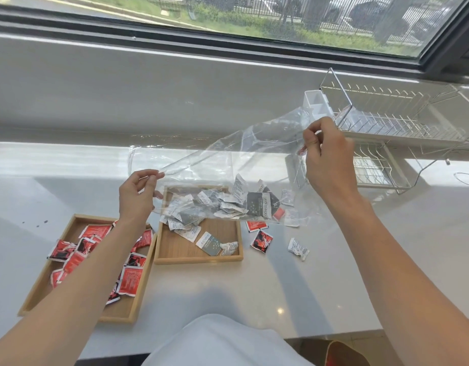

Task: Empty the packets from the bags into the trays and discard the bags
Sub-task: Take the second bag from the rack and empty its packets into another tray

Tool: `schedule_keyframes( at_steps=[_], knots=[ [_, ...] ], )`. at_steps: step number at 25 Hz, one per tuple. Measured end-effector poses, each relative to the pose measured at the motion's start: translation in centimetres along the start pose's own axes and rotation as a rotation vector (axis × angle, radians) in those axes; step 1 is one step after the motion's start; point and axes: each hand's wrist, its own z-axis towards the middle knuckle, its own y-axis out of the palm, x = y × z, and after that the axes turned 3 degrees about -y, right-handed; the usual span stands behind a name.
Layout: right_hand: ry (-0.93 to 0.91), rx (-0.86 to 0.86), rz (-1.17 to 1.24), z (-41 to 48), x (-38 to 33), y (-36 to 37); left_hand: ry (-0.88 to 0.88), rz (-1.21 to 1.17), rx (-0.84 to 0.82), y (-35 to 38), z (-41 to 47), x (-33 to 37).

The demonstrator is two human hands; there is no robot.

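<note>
A clear plastic bag (236,151) hangs stretched between both hands above the counter. My left hand (137,196) pinches its lower left corner. My right hand (327,157) pinches the upper right corner, held higher. White and grey packets (228,203) slide out of the bag's low side. They drop over the square wooden tray (238,256), which holds several grey and white packets. The left wooden tray (38,291) holds several red packets (129,282), partly hidden by my left forearm. Three packets, two red (261,241) and one white (298,248), lie on the counter right of the square tray.
A wire dish rack (402,120) with a white holder (316,104) stands at the back right, close behind my right hand. A thin cable (436,167) trails on the counter there. The white counter (294,299) ends at a front edge near my body. A window runs along the back.
</note>
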Motion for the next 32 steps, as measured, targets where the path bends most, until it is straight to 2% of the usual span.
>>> schedule_keyframes(
  at_steps=[5,7,14,18,32],
  knots=[
    [-0.028,0.038,0.044,-0.1,-0.5,0.2,-0.009,-0.004,-0.029,0.5,0.0,-0.4],
    [0.001,-0.014,0.008,-0.2,-0.1,0.6,-0.021,-0.001,-0.032,0.7,-0.1,-0.4],
    [-0.055,0.102,0.047,-0.8,-0.5,-0.7,-0.018,-0.012,-0.023,0.8,-0.6,-0.2],
    [0.008,0.024,-0.001,-1.1,0.5,-0.2,-0.037,-0.006,-0.003,0.7,-0.3,-0.1],
    [-0.003,0.026,0.021,-1.8,-0.2,-1.5,-0.013,0.006,0.012,-0.1,-0.6,-0.3]
  ],
)
